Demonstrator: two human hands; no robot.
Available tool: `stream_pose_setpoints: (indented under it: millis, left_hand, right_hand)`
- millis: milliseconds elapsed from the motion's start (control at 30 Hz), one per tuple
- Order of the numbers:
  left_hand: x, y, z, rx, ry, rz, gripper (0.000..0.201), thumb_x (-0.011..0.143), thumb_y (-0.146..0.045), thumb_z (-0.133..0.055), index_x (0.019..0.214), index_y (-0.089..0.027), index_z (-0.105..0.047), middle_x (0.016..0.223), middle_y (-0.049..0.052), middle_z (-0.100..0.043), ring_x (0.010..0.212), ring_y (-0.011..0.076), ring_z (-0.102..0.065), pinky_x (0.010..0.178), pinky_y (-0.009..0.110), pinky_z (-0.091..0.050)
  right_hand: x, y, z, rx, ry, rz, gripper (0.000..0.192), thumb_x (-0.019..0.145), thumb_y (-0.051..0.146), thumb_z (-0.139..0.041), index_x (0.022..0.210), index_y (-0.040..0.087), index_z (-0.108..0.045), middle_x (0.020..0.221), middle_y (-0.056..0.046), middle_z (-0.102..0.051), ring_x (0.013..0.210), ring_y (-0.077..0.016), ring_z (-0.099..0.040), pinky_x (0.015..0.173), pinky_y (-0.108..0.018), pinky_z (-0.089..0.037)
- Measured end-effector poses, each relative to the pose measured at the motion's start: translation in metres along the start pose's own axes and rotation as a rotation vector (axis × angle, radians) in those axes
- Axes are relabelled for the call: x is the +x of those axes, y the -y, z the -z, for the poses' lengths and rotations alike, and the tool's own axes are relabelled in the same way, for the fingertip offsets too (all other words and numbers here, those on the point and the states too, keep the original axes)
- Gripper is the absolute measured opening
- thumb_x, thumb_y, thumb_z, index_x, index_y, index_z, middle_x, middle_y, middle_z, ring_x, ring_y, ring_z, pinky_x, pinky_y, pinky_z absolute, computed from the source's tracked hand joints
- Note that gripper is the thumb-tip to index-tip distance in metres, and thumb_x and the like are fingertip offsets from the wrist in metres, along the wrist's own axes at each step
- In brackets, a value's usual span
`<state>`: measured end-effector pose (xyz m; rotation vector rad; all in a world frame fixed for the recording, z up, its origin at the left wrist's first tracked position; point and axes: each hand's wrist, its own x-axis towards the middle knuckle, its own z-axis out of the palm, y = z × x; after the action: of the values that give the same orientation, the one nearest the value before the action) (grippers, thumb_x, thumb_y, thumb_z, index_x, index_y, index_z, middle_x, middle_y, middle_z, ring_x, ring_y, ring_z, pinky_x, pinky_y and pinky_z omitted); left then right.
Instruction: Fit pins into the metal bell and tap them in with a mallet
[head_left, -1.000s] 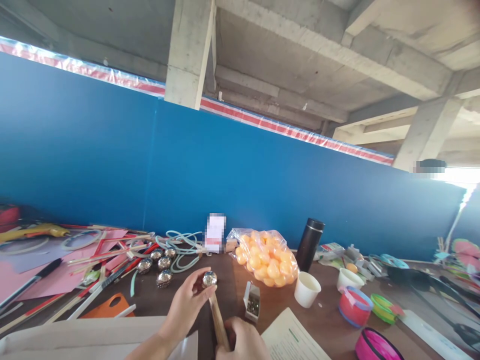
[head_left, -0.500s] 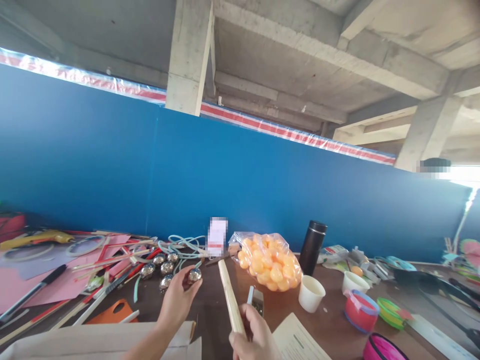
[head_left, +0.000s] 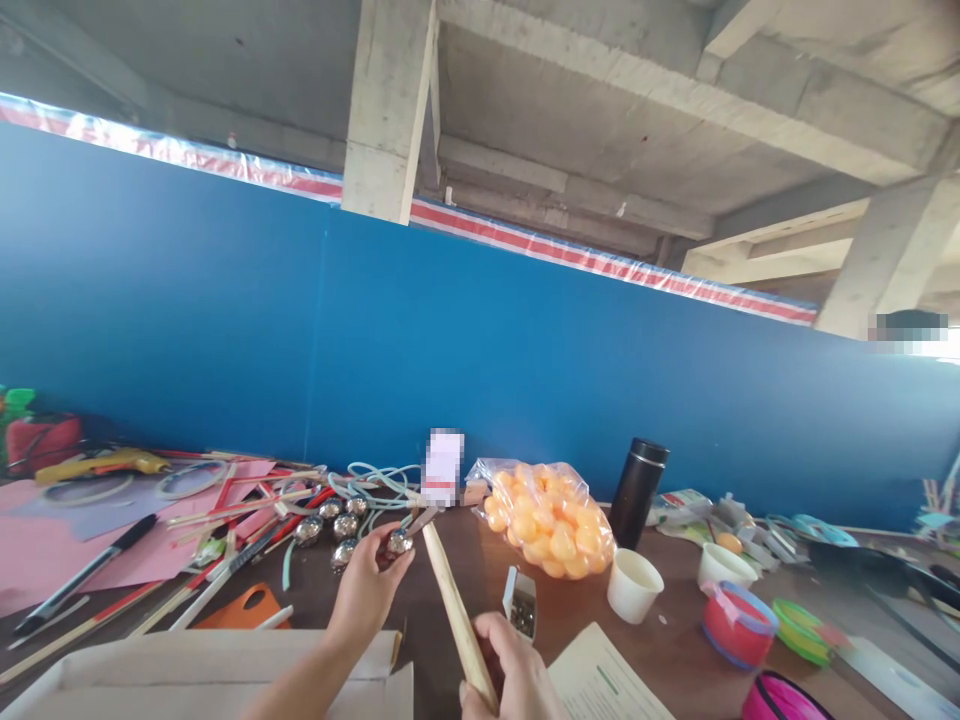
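The left hand (head_left: 367, 590) pinches a small shiny metal ball (head_left: 398, 543) in its fingertips, held just above the brown counter (head_left: 675, 650) near a cluster of similar metal balls (head_left: 334, 525). The right hand (head_left: 510, 675) is clenched around the lower end of a wooden stick (head_left: 454, 605), whose tip tilts up toward the ball without touching it. This looks like fitting ball to stick; the next move would call for lining the tip up with the ball. A bag of orange balls (head_left: 551, 520) lies beyond.

No legible text or labels.
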<state>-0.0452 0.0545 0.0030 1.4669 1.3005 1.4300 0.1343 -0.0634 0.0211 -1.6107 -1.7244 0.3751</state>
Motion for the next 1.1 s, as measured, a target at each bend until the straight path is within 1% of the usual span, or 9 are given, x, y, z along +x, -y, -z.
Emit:
stream_pose_setpoints:
  millis: [167,333,433,500,600,700,833,933,1100]
  left_hand:
    - [-0.001,-0.004,0.002,-0.019,0.019,0.008,0.054,0.068,-0.046,-0.061,0.111,-0.014,-0.052,0.093,0.008,-0.066,0.084,0.0240,-0.065,0.079,0.036,-0.049]
    - [-0.001,-0.007,0.002,-0.050,0.003,0.055,0.056,0.068,-0.049,-0.061,0.111,-0.014,-0.052,0.088,0.006,-0.067,0.080,0.0235,-0.066,0.075,0.035,-0.050]
    - [-0.001,-0.006,0.001,-0.095,-0.002,0.053,0.059,0.066,-0.051,-0.062,0.111,-0.014,-0.052,0.087,0.006,-0.067,0.081,0.0240,-0.066,0.076,0.035,-0.051]
    - [0.000,-0.005,0.002,-0.097,0.009,0.029,0.058,0.066,-0.050,-0.063,0.111,-0.015,-0.053,0.088,0.006,-0.068,0.082,0.0243,-0.066,0.077,0.036,-0.050]
    - [-0.001,-0.008,0.003,-0.090,0.034,0.007,0.055,0.068,-0.048,-0.062,0.112,-0.017,-0.052,0.092,0.006,-0.069,0.086,0.0241,-0.066,0.081,0.035,-0.049]
    - [-0.002,-0.012,0.004,-0.092,0.040,-0.004,0.053,0.070,-0.046,-0.060,0.113,-0.018,-0.050,0.096,0.006,-0.069,0.090,0.0237,-0.065,0.084,0.034,-0.048]
    - [-0.004,-0.016,0.003,-0.111,0.041,-0.027,0.051,0.071,-0.043,-0.060,0.114,-0.018,-0.051,0.097,0.007,-0.068,0.090,0.0233,-0.065,0.083,0.034,-0.048]
    - [-0.006,-0.017,0.001,-0.079,0.031,-0.068,0.048,0.070,-0.042,-0.060,0.111,-0.018,-0.053,0.097,0.007,-0.068,0.086,0.0225,-0.066,0.080,0.034,-0.050]
    - [-0.008,-0.013,-0.002,-0.036,0.036,-0.136,0.045,0.072,-0.042,-0.059,0.111,-0.019,-0.054,0.102,0.007,-0.064,0.086,0.0206,-0.065,0.079,0.033,-0.051]
  right_hand:
    - [0.001,0.002,0.001,0.059,0.010,0.048,0.030,0.052,0.009,-0.052,0.079,0.022,-0.052,0.068,0.000,-0.056,0.062,-0.0165,-0.053,0.059,-0.023,-0.042]
    - [0.000,0.003,0.003,-0.009,0.032,0.039,0.029,0.051,0.008,-0.051,0.076,0.022,-0.051,0.067,0.001,-0.055,0.061,-0.0154,-0.052,0.056,-0.022,-0.040]
    - [0.000,0.004,0.004,0.088,0.040,0.023,0.028,0.052,0.008,-0.051,0.077,0.021,-0.053,0.066,0.001,-0.055,0.061,-0.0145,-0.052,0.054,-0.021,-0.040]
    - [0.002,0.006,0.005,0.244,0.058,0.004,0.024,0.057,0.010,-0.053,0.079,0.020,-0.054,0.063,0.002,-0.053,0.056,-0.0124,-0.051,0.051,-0.020,-0.040]
    - [0.003,0.007,0.008,0.566,0.165,-0.076,0.020,0.068,0.023,-0.056,0.087,0.017,-0.054,0.061,0.003,-0.053,0.043,-0.0080,-0.046,0.040,-0.018,-0.035]
    - [0.004,0.005,0.013,0.944,0.304,-0.206,0.033,0.073,0.037,-0.059,0.095,0.015,-0.051,0.059,0.005,-0.052,0.036,-0.0035,-0.039,0.036,-0.016,-0.031]
    - [0.004,0.001,0.017,1.250,0.475,-0.172,0.035,0.071,0.045,-0.068,0.085,0.017,-0.052,0.043,0.012,-0.039,0.030,-0.0003,-0.026,0.034,-0.013,-0.021]
    - [0.002,0.002,0.019,1.277,0.511,-0.164,0.034,0.075,0.047,-0.065,0.078,0.016,-0.052,0.041,0.011,-0.039,0.032,-0.0009,-0.029,0.035,-0.014,-0.020]
    - [-0.001,0.010,0.023,1.105,0.532,-0.190,0.038,0.074,0.049,-0.063,0.081,0.012,-0.055,0.045,0.009,-0.043,0.038,-0.0021,-0.035,0.041,-0.015,-0.025]
